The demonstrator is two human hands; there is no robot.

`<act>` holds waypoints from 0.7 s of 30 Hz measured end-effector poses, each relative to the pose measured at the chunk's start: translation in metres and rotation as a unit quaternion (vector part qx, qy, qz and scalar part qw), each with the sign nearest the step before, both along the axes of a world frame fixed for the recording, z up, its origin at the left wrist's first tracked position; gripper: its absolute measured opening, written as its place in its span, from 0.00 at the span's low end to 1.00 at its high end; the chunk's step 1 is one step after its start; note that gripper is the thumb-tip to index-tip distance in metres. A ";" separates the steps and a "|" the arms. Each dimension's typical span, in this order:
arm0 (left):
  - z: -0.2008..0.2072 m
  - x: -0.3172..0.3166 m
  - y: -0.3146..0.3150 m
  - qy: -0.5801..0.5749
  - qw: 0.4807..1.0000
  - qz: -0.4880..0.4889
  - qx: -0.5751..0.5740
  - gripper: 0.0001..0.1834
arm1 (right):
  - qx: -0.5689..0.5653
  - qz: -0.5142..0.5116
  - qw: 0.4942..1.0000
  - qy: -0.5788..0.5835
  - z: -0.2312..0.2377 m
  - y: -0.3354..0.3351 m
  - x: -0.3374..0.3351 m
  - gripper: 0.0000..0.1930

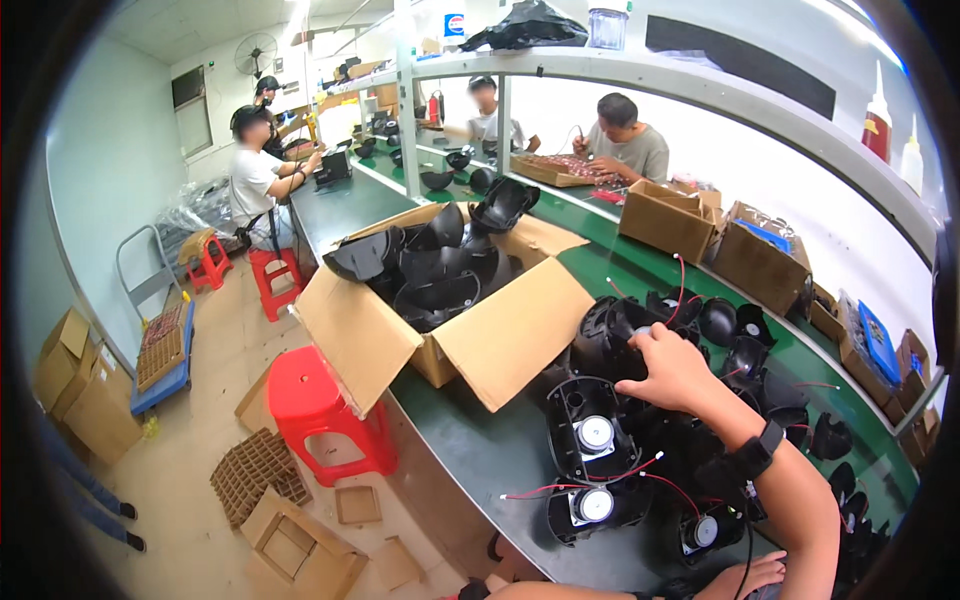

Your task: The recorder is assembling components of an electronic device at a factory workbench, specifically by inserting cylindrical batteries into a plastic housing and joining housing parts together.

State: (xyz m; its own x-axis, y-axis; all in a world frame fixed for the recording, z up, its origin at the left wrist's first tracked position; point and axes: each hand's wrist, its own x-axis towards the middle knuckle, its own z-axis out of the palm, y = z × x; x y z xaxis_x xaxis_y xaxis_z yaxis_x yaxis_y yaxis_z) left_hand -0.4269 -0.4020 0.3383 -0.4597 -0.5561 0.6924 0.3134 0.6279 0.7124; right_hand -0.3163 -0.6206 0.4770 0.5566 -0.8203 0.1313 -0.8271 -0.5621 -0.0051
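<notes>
My right hand [672,368] reaches over a cluster of black plastic housings on the green bench. Its thumb and index finger are spread apart, with the fingertips at a black housing [597,335]; no firm grip shows. A black band circles that wrist. At the lower edge, my left hand [750,578] is partly visible beside my right forearm; its fingers are mostly hidden. Between my arms and the carton lie black half-shells with round silver speakers [595,434]; a second speaker [592,505] and a third [705,530] sit nearer me. Red and black wires [580,487] trail from them.
An open cardboard carton [520,325] full of black shells stands on the bench, left of my right hand. Brown boxes [762,250] line the right side under a shelf. A red stool [325,400] and flattened cardboard [300,550] lie left below. Several people work further along.
</notes>
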 end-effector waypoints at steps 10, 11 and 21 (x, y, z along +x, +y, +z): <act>-0.007 0.003 -0.001 0.002 1.000 0.010 0.012 0.26 | -0.094 0.023 0.995 0.015 0.003 0.010 0.010 0.30; -0.008 0.002 0.004 0.002 1.000 0.005 0.015 0.26 | -0.141 0.033 0.989 0.021 0.003 0.015 0.011 0.30; 0.016 0.014 -0.014 -0.144 0.980 -0.133 0.039 0.20 | -0.156 0.159 0.973 -0.054 -0.004 0.038 -0.017 0.31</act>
